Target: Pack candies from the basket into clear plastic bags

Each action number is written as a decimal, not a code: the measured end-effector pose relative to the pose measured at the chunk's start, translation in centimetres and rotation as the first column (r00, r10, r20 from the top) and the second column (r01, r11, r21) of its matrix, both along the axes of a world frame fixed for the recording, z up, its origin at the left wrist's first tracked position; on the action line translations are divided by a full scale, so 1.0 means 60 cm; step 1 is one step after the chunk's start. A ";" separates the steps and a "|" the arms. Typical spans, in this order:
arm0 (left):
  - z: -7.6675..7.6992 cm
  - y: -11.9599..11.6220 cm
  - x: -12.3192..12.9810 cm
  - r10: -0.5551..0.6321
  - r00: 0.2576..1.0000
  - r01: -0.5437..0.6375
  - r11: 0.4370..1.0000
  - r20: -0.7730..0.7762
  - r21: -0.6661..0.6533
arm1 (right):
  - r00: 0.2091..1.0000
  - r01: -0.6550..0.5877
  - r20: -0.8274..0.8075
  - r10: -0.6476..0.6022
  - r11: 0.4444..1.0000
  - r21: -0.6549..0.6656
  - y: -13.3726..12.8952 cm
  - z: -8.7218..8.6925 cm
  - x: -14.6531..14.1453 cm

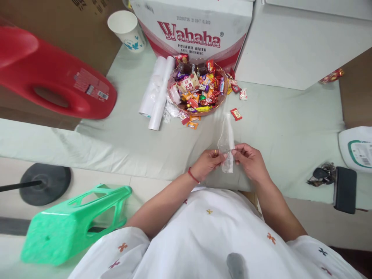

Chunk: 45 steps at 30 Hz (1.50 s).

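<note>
Between my hands hangs a small sheer white mesh pouch [226, 135], stretched out lengthwise over the cloth. My left hand [207, 162] pinches its left side near the lower end, thumb against fingers. From the other side my right hand [249, 159] grips the same pouch between thumb and forefinger. The pouch looks flat, with a pale band along its right side. Just beyond it lies a single red wrapped candy [236, 114]. A clear bowl [194, 112] full of mixed wrapped candies stands farther back.
Two white rolls [159, 93] lie left of the bowl. A Wahaha carton [192, 23] stands behind it, beside a paper cup [127, 31]. At left are a red jug [52, 73] and a green stool [72, 224]. Keys [321, 174] and a phone [345, 190] lie at right.
</note>
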State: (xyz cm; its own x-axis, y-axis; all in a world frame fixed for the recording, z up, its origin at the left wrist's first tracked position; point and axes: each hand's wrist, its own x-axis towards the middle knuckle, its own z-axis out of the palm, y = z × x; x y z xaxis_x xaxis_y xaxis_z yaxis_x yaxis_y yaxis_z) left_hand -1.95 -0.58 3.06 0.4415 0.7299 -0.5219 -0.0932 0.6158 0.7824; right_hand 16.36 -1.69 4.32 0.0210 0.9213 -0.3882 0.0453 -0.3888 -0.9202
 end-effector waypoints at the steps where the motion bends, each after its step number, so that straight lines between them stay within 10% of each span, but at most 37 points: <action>1: 0.000 0.001 -0.004 -0.010 1.000 0.011 0.999 0.024 -0.032 | 0.999 0.014 -0.036 -0.015 0.999 -0.030 0.002 0.002 0.004; 9: 0.016 0.001 -0.022 -0.046 0.987 0.067 0.989 0.154 -0.133 | 0.959 0.005 -0.277 -0.061 0.980 -0.200 0.006 0.004 0.010; 18: -0.006 -0.032 -0.041 -0.122 0.990 0.126 0.991 0.072 -0.043 | 0.987 0.068 -0.134 -0.090 0.985 -0.159 0.012 -0.004 -0.002; 23: 0.001 -0.037 -0.066 0.111 0.990 -0.107 0.993 -0.085 0.051 | 0.993 0.107 0.057 -0.108 0.994 0.018 0.004 -0.009 0.006; 30: -0.006 0.014 0.017 0.367 0.898 -0.263 0.891 -0.243 0.371 | 0.949 -0.089 0.313 0.033 0.982 0.164 -0.026 -0.001 -0.037; 35: -0.028 0.026 0.037 0.538 0.810 -0.463 0.831 -0.232 0.308 | 0.995 0.009 0.094 -0.013 0.999 0.042 -0.033 -0.013 -0.026; 45: -0.015 -0.003 0.032 0.395 0.909 -0.306 0.848 -0.131 0.432 | 0.996 0.003 -0.089 0.002 0.998 0.067 0.006 -0.009 -0.023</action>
State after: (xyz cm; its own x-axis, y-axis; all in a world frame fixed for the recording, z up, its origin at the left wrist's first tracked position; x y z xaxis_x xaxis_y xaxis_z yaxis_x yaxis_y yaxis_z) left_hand -0.04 -0.74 2.15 0.0306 0.9777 -0.2079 -0.0528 0.2093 0.9764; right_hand 14.99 -1.31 3.79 -0.0106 0.9452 -0.3264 -0.0385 -0.3265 -0.9444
